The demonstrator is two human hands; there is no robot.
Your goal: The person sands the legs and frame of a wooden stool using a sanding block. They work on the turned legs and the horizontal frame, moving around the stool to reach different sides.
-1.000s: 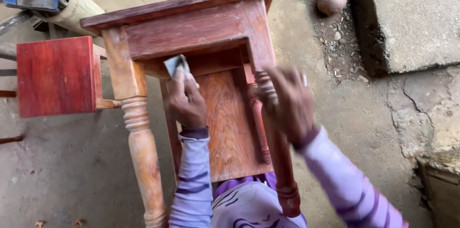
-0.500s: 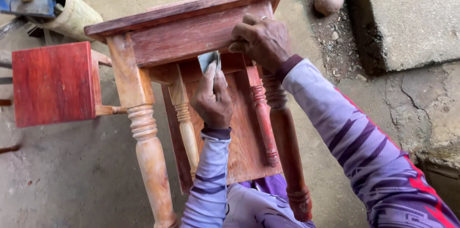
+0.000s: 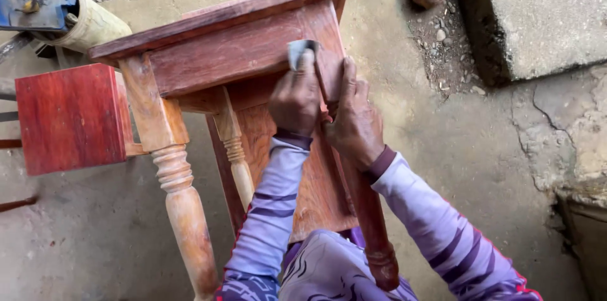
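— While the left hand [image 3: 294,100] presses the small grey folded piece of sandpaper [image 3: 297,50] against the reddish-brown wooden side table with turned legs [image 3: 234,48], how should the rubbing be done well?

— I think the strokes should follow the grain of the apron board, with even pressure. The sandpaper sits now at the right end of the table's apron, just under the top board, near the corner. The fingers [image 3: 308,64] of the left hand are closed on it and hold it flat to the wood.

— And the right hand [image 3: 354,121]?

— It lies on the table's nearest dark leg, just right of the left hand, fingers wrapped around the wood to steady it. The table is tipped toward the person, so this grip is important, I judge; without it the table could rock under pressure.

— Anything to be careful of?

— The corner edge. Too hard rubbing there may round it. Left of the table stands a red wooden box-like piece [image 3: 69,117], apart from the work.
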